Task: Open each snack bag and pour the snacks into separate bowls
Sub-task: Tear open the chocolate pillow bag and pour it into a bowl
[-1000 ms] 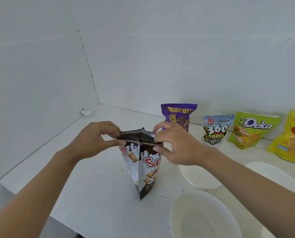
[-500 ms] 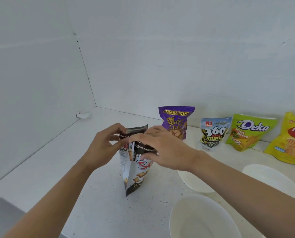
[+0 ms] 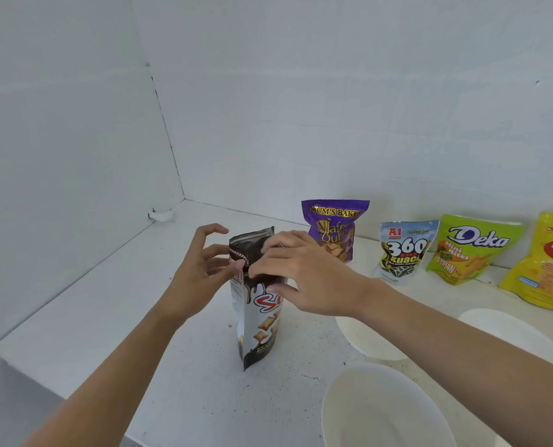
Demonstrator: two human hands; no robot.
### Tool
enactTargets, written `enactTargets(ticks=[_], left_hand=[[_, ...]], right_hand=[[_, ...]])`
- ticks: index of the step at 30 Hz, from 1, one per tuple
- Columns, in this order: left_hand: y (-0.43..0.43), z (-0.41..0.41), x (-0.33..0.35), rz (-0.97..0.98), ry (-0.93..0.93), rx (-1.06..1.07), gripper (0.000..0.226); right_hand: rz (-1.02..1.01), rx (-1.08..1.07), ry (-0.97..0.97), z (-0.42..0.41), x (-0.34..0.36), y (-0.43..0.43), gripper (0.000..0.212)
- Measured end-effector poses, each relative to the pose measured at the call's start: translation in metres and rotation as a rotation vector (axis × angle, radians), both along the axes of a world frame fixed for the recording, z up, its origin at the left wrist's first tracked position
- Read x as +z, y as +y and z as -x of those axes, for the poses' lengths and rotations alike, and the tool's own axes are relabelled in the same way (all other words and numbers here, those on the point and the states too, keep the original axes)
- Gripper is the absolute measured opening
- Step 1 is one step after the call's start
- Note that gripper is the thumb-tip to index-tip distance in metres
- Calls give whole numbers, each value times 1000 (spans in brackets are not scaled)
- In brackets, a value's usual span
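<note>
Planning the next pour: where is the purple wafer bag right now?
The purple wafer bag stands upright against the back wall, just behind the right hand, left of the 360 Kuaci bag.

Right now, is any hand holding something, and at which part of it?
Both hands hold the brown and white snack bag at its top seal: left hand pinches the left edge, right hand grips the front just below.

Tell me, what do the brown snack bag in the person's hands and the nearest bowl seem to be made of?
Brown snack bag: probably thin plastic film, glossy and printed; it creases at the top and catches the light. Nearest bowl: smooth, white, evenly matte; could be plastic or glazed ceramic, the view does not settle which.
</note>
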State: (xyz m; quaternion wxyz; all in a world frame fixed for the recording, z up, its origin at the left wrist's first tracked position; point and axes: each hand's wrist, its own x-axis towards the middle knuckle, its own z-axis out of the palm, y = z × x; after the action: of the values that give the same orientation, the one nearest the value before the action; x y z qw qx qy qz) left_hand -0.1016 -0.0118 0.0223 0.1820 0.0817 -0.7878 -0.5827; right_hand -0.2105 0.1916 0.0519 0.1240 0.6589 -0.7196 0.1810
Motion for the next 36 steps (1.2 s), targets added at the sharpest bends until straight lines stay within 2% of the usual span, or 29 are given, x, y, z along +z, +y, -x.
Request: enactTargets(ticks=[3,6,9,12,19,23,28,32,36], left_hand=[[6,-9,-13,-122,-21,73,54],[12,-25,-34,-156,-82,116,59],[22,-44,-62,-162,-125,86,47],[35,-59,-80,-171,-126,37,34],[62,-55,-90,-252,-59,86,37],[62,-53,-94,-173,58,183,40],[53,-46,-86,-179,198,290,45],[57,-35,-76,-227,278,253,36],[68,-20,-73,-352,284,243,35]], right_hand=[[4,28,12,-5,-1,-8,30],[12,35,57,-9,-2,-15,19],[72,16,53,-10,-3,-20,16],[151,-19,18,-9,-2,-26,20],[175,-88,-213,-7,5,-36,26],[333,-220,-382,-3,19,-37,22],[462,-357,-610,10,36,-29,18],[539,-425,-752,22,52,-21,20],[578,-452,-803,29,67,-14,22]])
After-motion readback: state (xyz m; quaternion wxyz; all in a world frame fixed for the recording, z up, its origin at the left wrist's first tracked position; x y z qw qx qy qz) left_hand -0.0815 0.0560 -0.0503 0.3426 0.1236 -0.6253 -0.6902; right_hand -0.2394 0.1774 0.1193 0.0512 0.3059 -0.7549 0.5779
